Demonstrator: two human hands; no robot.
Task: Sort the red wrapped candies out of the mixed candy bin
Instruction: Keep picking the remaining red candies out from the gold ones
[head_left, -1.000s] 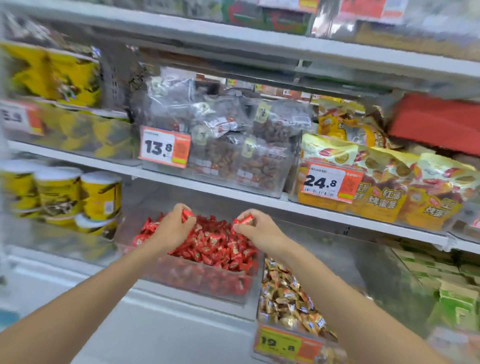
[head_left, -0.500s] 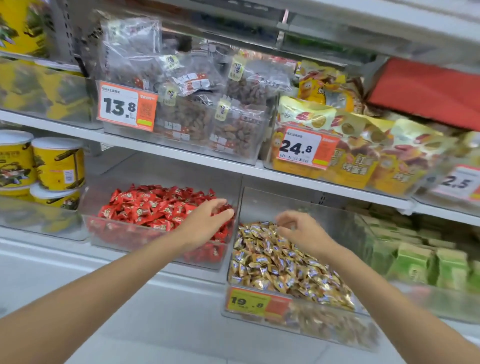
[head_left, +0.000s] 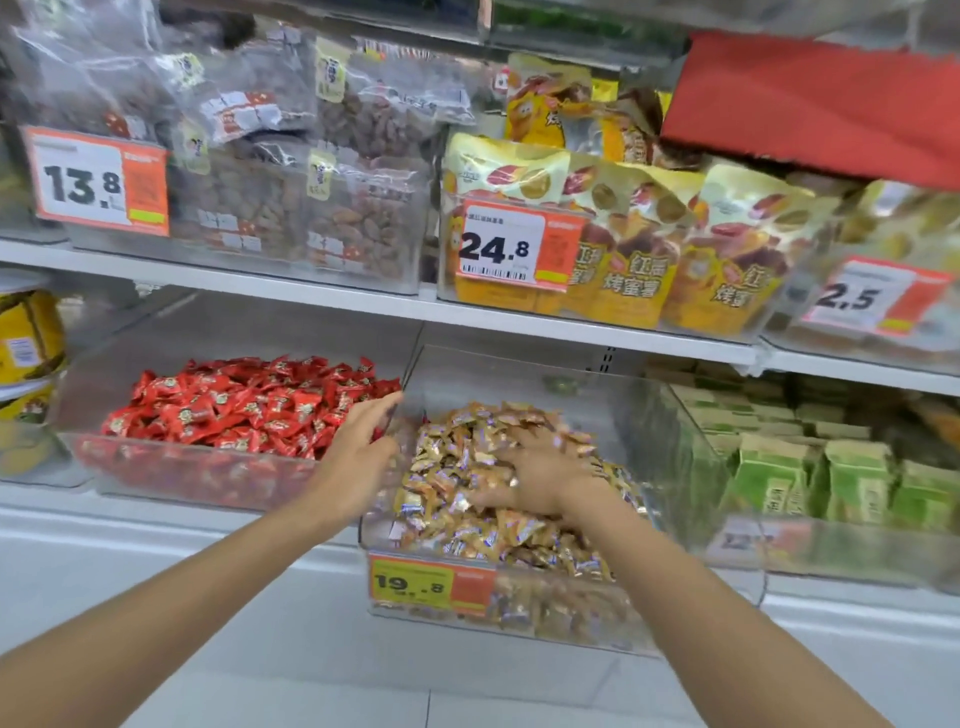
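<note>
Red candies: heaped in left bin, clear, lower shelf. Gold candies: heaped in right bin, just beside; price tag on near wall. Left hand: fingers straight, holding nothing, at left bin's right edge. Right hand: fingers spread, pressing into gold candies

Two candy bins, two grips

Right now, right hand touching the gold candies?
Touching. Head view shows the right hand spread flat on the gold candies, with no gap between fingers and wrappers.
</note>
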